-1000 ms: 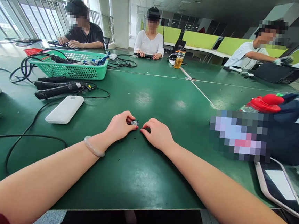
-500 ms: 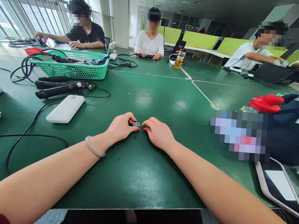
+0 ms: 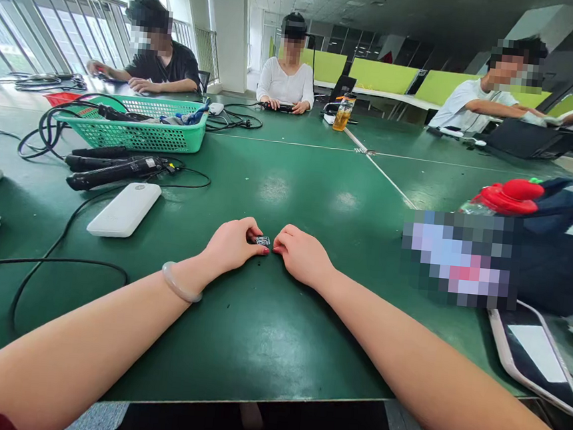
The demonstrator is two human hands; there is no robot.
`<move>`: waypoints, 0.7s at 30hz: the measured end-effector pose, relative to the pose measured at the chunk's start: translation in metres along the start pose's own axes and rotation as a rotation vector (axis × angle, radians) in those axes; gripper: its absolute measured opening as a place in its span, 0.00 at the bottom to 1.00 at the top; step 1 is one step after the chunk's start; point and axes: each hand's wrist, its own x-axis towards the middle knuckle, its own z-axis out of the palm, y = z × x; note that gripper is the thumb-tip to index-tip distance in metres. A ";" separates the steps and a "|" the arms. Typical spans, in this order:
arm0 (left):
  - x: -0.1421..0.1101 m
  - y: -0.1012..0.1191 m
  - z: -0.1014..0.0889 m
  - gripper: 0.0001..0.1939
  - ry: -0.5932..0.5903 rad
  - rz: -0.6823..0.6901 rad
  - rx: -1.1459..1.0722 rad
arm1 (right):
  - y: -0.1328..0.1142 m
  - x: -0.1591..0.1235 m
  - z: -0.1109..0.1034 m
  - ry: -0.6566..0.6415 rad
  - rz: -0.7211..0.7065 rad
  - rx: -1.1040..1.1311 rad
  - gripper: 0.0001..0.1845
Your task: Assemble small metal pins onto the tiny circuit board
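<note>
My left hand [image 3: 234, 242] pinches a small dark piece with white markings [image 3: 263, 240] between thumb and fingers, just above the green table [image 3: 235, 344]. What kind of piece it is I cannot make out. Close to its right side is my right hand [image 3: 303, 253], with thumb and forefinger pressed together. Anything between those fingertips is hidden or too small to name. A tiny dark speck [image 3: 259, 263] lies on the table below the left thumb. A pale bangle [image 3: 180, 283] circles my left wrist.
At left lie a white power bank [image 3: 125, 210], black handheld devices [image 3: 115, 168] and cables, before a green basket [image 3: 138, 134]. A phone [image 3: 538, 354], a red-lidded bottle [image 3: 511, 196] and a dark bag [image 3: 557, 265] are at right. Several people sit around the table.
The thumb and forefinger of my right hand have closed together beside the piece. My left hand keeps its pinch, almost unmoved.
</note>
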 end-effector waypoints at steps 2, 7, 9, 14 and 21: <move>0.000 0.002 0.000 0.15 -0.014 0.015 -0.008 | 0.000 0.000 -0.001 0.043 -0.001 0.042 0.08; -0.001 0.005 0.000 0.15 -0.043 0.096 0.025 | -0.003 -0.001 -0.005 0.169 -0.058 0.165 0.07; -0.001 0.005 0.000 0.15 -0.037 0.143 0.039 | -0.004 -0.002 -0.005 0.189 -0.087 0.188 0.06; -0.002 0.006 0.000 0.15 -0.037 0.175 0.039 | -0.003 -0.003 -0.003 0.216 -0.108 0.220 0.06; -0.001 0.005 -0.001 0.15 -0.023 0.130 0.026 | 0.001 -0.005 -0.006 0.221 -0.078 0.324 0.06</move>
